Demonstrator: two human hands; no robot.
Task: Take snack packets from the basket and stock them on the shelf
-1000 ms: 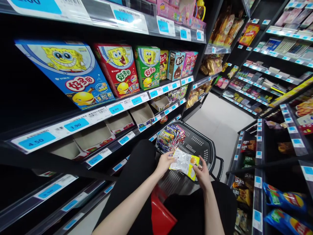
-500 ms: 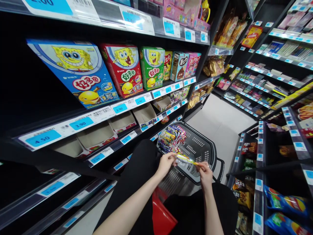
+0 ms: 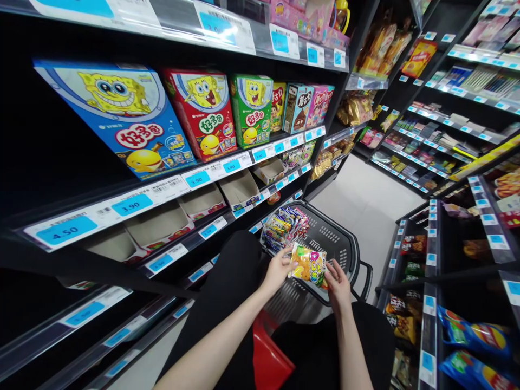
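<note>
My left hand pinches the left edge of a small yellow and white bag of gummy candy, its printed front turned up towards me. At the bag's right edge is my right hand, its fingers apart and loosely bent, the tips close to or touching the wrapper. Below both hands a dark grey shopping basket stands on the floor. Several colourful snack packets lie bunched at the basket's left side, partly hidden behind my left hand.
On the left shelf stand a blue snack box, a red box and a green box, above open cardboard trays. Bagged snacks fill part of the right shelf. A red object sits between my legs.
The candy bag has turned from edge-on to face-up, so its front shows. My right hand's pinch has loosened and its fingers have spread. The basket has stayed in place.
</note>
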